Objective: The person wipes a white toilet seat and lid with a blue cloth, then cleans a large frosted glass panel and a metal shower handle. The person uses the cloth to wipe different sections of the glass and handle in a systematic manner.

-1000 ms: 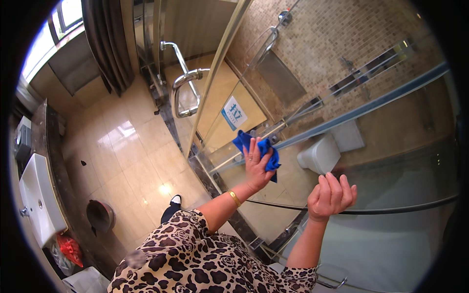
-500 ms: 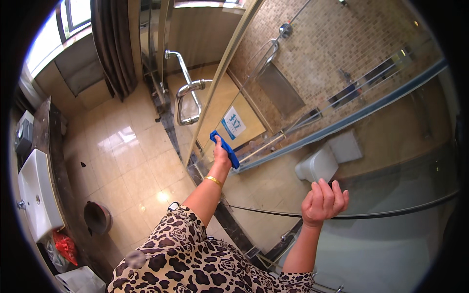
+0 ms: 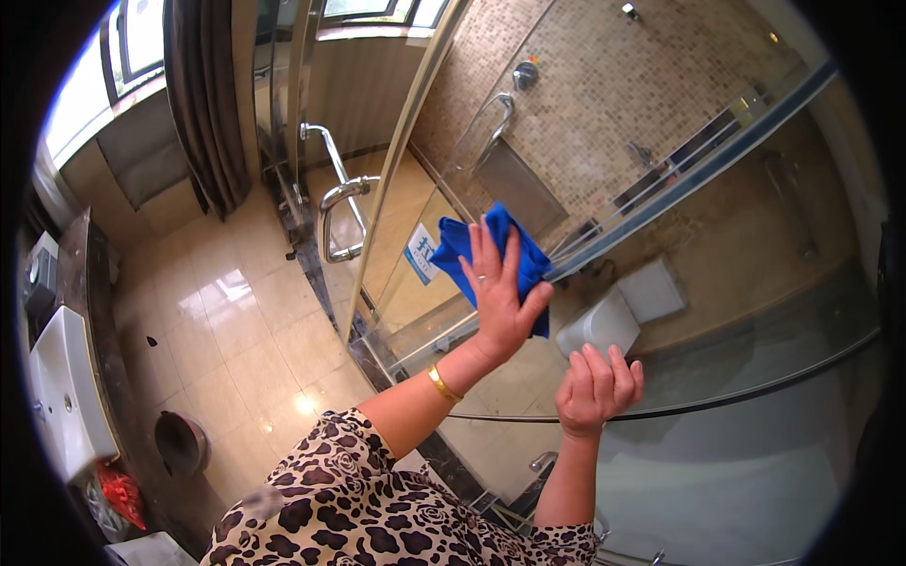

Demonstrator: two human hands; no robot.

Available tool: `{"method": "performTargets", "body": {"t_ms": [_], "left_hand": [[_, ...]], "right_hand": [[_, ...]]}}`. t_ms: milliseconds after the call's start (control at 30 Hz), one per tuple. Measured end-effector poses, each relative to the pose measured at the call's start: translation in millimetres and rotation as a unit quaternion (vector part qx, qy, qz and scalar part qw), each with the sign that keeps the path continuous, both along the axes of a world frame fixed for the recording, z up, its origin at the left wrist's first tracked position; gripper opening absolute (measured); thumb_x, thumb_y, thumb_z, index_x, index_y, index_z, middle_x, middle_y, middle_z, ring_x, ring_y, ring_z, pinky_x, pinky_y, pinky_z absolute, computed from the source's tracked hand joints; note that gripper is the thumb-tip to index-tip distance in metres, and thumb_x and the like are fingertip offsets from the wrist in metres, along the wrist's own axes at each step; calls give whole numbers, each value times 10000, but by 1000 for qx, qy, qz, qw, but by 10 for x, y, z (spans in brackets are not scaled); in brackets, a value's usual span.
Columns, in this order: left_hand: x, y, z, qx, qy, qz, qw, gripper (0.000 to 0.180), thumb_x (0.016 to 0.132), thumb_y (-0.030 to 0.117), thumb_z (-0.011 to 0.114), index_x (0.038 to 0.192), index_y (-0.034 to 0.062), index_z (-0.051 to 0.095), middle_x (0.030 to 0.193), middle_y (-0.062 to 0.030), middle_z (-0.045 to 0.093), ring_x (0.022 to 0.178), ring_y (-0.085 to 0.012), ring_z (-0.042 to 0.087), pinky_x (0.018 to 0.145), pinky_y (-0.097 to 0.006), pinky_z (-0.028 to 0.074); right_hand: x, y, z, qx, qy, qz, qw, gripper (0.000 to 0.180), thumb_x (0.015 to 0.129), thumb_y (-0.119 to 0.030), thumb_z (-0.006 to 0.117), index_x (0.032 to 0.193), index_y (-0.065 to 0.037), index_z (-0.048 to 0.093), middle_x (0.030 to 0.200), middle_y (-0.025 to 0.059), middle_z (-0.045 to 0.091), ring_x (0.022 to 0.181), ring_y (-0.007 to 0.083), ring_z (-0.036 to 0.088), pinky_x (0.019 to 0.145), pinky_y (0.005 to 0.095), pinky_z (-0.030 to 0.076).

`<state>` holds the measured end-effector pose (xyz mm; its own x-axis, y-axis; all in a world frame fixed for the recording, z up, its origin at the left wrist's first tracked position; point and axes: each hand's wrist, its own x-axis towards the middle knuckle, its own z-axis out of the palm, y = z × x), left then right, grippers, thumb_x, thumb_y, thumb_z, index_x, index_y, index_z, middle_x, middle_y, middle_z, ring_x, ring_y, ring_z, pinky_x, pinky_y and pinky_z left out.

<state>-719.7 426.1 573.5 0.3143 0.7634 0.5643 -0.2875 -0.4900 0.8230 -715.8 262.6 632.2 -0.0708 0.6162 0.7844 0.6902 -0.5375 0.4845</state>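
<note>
A blue cloth (image 3: 522,247) lies bunched under my left hand (image 3: 500,300), which presses it against the clear glass of a shower door. The fingers are stretched upward over the cloth, and a gold bracelet circles the wrist. My right hand (image 3: 595,389) is raised by the dark curved edge (image 3: 727,411) of a glass panel, its fingers bent inward. Whether it grips that edge or anything else is hidden. Just left of the cloth, a white and blue sticker (image 3: 421,253) is on the glass. Farther left, a chrome door handle (image 3: 342,222) sticks out.
A white toilet (image 3: 604,323) shows through the glass. Along the left are a white sink (image 3: 68,387), a dark bucket (image 3: 179,443) on the tiled floor (image 3: 241,349), and a red plastic bag (image 3: 121,495). A dark curtain (image 3: 209,113) hangs at the upper left.
My left hand has moved up and right across the glass, turning so its back shows. The cloth is spread wider. My right hand stays by the curved edge as the view shifts slightly.
</note>
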Motion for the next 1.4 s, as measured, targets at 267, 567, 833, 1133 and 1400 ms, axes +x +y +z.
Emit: {"method": "performTargets", "body": {"t_ms": [267,567,833,1133,1400], "left_hand": [[-216,-103,-447,252,45,-50,965,510,700,294,744,1173,129,646,1528,-252,287,1426,-445,241,1099,-631,168],[-151,409,251,356,-99,-97,924,528,750,393,756,1179,99,662,1537,-307,188,1416,-507,194,1137,-569,168],[-58,538,249,355,-40,8,934,515,646,447,777,1127,277,713,1551,-308,154,1434,-502,136,1141,-591,109],[-58,220,197,251,-17,32,967,528,749,459,707,1188,167,675,1508,-281,303,1417,-498,202,1109,-620,98],[-55,320,274,490,-102,-42,865,340,752,247,651,1074,140,664,1384,-165,519,1272,-362,487,1067,-567,303]], "right_hand": [[10,35,-8,11,2,9,1000,63,819,-116,649,790,-161,681,936,-42,676,1063,193,584,1044,430,342],[34,3,-62,20,0,13,1000,58,793,-106,664,782,-160,682,931,-37,672,1053,201,589,1035,432,357],[26,39,-54,27,4,20,999,53,794,-132,686,762,-173,676,925,-49,671,1036,167,592,1040,404,358],[-18,41,-65,25,13,24,999,64,771,-98,660,760,-157,681,910,-37,671,1052,193,588,1050,415,340],[-22,16,-38,22,12,6,1000,55,798,-136,634,781,-170,674,909,-38,660,1035,162,589,1041,399,352]]}}
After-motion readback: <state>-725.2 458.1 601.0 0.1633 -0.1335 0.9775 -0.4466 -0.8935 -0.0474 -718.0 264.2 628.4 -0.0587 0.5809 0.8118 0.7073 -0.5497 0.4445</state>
